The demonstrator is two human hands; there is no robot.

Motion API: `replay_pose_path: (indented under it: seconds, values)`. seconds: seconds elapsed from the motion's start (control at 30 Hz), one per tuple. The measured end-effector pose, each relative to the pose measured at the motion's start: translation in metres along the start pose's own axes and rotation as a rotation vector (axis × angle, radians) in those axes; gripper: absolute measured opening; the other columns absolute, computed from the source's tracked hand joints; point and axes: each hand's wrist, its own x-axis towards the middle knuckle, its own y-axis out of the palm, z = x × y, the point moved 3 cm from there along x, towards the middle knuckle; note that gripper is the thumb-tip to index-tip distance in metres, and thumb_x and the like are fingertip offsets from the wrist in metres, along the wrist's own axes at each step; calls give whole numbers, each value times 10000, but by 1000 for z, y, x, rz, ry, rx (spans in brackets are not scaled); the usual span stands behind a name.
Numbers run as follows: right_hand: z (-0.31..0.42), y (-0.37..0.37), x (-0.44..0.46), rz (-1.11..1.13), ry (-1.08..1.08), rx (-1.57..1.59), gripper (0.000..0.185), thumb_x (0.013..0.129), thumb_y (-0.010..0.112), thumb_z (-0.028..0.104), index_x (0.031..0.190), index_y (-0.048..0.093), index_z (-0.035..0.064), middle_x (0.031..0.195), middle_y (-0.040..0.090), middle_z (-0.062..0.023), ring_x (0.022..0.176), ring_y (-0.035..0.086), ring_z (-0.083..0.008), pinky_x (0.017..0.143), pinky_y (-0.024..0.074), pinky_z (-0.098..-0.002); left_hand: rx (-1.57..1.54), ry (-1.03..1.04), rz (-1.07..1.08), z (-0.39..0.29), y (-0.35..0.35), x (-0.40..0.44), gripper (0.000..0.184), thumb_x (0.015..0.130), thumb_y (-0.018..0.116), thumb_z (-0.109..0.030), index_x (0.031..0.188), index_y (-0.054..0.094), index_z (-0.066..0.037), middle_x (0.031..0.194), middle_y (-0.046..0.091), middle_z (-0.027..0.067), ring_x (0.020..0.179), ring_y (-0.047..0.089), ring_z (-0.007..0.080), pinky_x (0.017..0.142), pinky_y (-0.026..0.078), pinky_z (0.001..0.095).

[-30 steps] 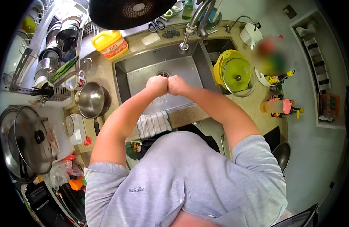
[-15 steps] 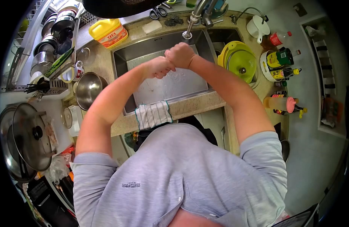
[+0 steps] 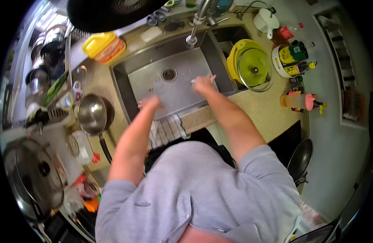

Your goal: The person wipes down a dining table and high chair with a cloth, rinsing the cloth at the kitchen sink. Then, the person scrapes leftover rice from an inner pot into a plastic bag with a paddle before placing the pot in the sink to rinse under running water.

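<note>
Over the near left part of the steel sink [image 3: 178, 104] is my left hand [image 3: 151, 103], smeared by motion, so how its fingers are held does not show clearly. My right hand [image 3: 204, 84] is above the sink's right side, fingers apart, with nothing visible in it. The two hands are apart from each other. Between and beyond them the drain [image 3: 169, 74] is in view, with wet marks on the sink floor. The faucet [image 3: 191, 39] hangs over the far edge. A striped cloth [image 3: 167, 131] drapes over the front rim, near my left hand.
A yellow basin with a glass lid [image 3: 253, 69] stands right of the sink. Bottles [image 3: 293, 53] line the right side. At left are a steel pan [image 3: 92, 114] and a yellow jug [image 3: 104, 47]. A dark round pan [image 3: 113, 14] hangs overhead.
My hands, earlier together over the sink, have separated and come nearer my body, left hand to the left, right hand to the right. The camera view has shifted, showing the drain.
</note>
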Motion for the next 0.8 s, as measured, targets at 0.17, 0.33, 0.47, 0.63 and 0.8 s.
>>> replay_pose_path:
  seconds: [0.17,0.33,0.47,0.63,0.8]
  values:
    - [16,-65,-27,-1,-385,315,347,890,618,373,1083,704,97,980,719,-123,818,694,-289,713,555,-388,-564,-130,388,-25,-30,-43,668,862,646,-487,1303,561,8,1416,489,240,1310,488,325,1038,434,421]
    - [35,-67,-58,-167,-332,791,222,815,689,263,872,721,51,917,712,-130,863,682,-261,755,537,-432,-66,582,-422,-20,-48,5,615,834,720,-476,1252,593,-44,1325,536,222,1286,452,385,1024,398,540]
    - [76,18,-68,-865,-308,293,258,766,639,148,996,623,30,1063,592,-258,1091,564,-382,901,480,-499,-1389,64,776,-128,-55,-87,584,977,474,-538,1326,506,-70,1311,554,133,1210,525,252,1008,435,418]
    - [54,-39,-217,-747,-583,411,278,795,649,165,1000,632,-22,1065,596,-232,1080,580,-338,869,498,-476,-1360,259,813,-164,-21,-105,585,1022,328,-512,1342,465,-42,1359,505,152,1231,512,278,1050,416,439]
    - [-48,-73,-378,-690,-567,1369,238,799,722,163,912,644,-32,781,652,-179,755,666,-225,657,539,-374,-1258,490,1177,-265,32,-270,569,1025,357,-495,1277,518,-11,1321,543,149,1209,529,268,1034,432,412]
